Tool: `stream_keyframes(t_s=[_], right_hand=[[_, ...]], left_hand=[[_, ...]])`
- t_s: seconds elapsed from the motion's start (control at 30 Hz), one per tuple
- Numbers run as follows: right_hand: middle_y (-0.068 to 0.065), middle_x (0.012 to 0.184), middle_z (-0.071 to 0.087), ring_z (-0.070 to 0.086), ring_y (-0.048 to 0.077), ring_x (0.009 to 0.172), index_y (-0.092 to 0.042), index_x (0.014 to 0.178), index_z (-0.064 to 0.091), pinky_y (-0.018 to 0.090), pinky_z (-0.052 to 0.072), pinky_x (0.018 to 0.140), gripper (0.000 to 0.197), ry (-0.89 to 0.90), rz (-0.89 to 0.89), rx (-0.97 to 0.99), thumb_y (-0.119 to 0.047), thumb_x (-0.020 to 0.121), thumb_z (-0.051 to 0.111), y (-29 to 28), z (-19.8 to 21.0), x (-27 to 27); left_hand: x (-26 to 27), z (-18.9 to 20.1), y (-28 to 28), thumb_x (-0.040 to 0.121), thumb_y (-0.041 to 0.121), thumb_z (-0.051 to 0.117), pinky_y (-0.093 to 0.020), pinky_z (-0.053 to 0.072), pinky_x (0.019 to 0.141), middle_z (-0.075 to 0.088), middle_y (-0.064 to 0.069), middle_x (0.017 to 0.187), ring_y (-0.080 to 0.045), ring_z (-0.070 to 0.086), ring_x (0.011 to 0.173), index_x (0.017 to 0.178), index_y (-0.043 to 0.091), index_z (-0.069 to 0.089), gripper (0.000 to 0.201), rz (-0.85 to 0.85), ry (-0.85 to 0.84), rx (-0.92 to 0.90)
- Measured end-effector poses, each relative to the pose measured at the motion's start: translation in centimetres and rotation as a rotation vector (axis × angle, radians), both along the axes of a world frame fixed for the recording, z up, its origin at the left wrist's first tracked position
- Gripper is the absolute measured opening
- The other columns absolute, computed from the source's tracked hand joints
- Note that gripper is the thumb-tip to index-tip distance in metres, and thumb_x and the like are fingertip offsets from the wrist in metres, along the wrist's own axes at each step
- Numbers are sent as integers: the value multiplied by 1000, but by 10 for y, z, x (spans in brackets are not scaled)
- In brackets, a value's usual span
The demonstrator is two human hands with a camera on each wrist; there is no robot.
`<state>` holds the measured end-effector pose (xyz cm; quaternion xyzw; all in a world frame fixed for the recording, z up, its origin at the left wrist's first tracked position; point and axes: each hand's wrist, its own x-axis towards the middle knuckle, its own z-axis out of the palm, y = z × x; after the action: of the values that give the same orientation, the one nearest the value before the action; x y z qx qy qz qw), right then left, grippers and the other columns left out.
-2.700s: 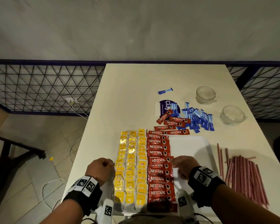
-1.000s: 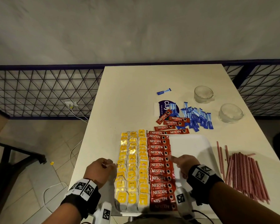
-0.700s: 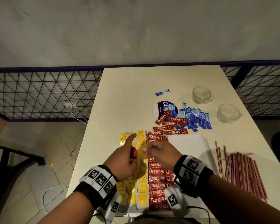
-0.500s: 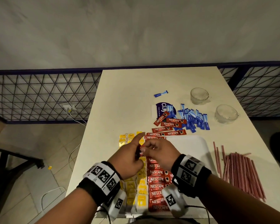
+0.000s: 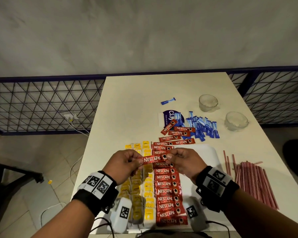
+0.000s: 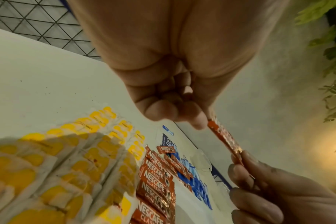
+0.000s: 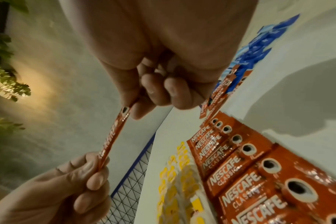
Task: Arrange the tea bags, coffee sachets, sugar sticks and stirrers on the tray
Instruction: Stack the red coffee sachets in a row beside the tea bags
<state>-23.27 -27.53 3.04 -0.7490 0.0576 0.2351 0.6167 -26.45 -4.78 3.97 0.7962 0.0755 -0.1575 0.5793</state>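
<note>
A red coffee sachet (image 5: 153,159) is held level above the white tray (image 5: 205,155), pinched at its left end by my left hand (image 5: 127,163) and at its right end by my right hand (image 5: 181,160). The wrist views show the same sachet (image 6: 223,136) (image 7: 113,134) stretched between the two hands. Below it on the tray lie a column of red coffee sachets (image 5: 167,191) and columns of yellow tea bags (image 5: 144,194). Beyond the tray sit loose coffee sachets (image 5: 177,133) and blue sugar sticks (image 5: 203,127). Pink stirrers (image 5: 253,181) lie to the right of the tray.
Two glass cups (image 5: 208,103) (image 5: 235,121) stand at the back right of the white table (image 5: 136,103). A single blue sugar stick (image 5: 168,101) and a round blue-labelled packet (image 5: 167,116) lie behind the pile. A metal grid fence (image 5: 41,103) runs past the far edge.
Both hands left the tray's near sides, came together over the sachet column and lifted one coffee sachet, which now hangs stretched between them.
</note>
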Motion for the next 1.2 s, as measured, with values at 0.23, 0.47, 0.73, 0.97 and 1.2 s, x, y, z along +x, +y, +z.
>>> stream_keyframes(t_s=[0.23,0.47,0.73,0.97,1.2], right_hand=[[8,77,71,34,10,42,-2,93,64,20,29,41,15,260,-93,-4,-16,91,63,-27,-22,-5],[10,78,70,35,10,40,-4,88,67,21,30,44,7,443,-125,-141,-11,89,64,-37,-59,-18],[8,76,66,43,12,46,-6,83,67,22,34,42,7,461,-110,-296,1,84,66,-25,-69,-20],[6,76,64,46,16,53,-9,78,63,27,38,51,14,422,-105,-451,-17,81,73,-20,-72,-17],[3,93,69,63,22,91,-15,84,63,38,53,90,23,337,-33,-569,-37,84,70,-16,-72,-16]], left_hand=[[-7,-29,25,94,26,57,-26,42,67,65,2,78,-23,63,75,83,21,62,13,205,74,440],[-35,-86,69,86,24,61,-40,58,70,71,-12,86,-29,65,73,85,16,67,10,189,380,455],[-37,-100,67,86,22,59,-42,56,77,71,-15,88,-38,66,90,83,15,64,9,123,334,494],[-38,-92,59,89,21,59,-38,54,77,67,-9,82,-36,66,92,76,21,59,12,92,354,502],[-39,-88,56,88,21,60,-28,48,72,64,-1,78,-25,59,75,83,24,61,7,67,356,524]])
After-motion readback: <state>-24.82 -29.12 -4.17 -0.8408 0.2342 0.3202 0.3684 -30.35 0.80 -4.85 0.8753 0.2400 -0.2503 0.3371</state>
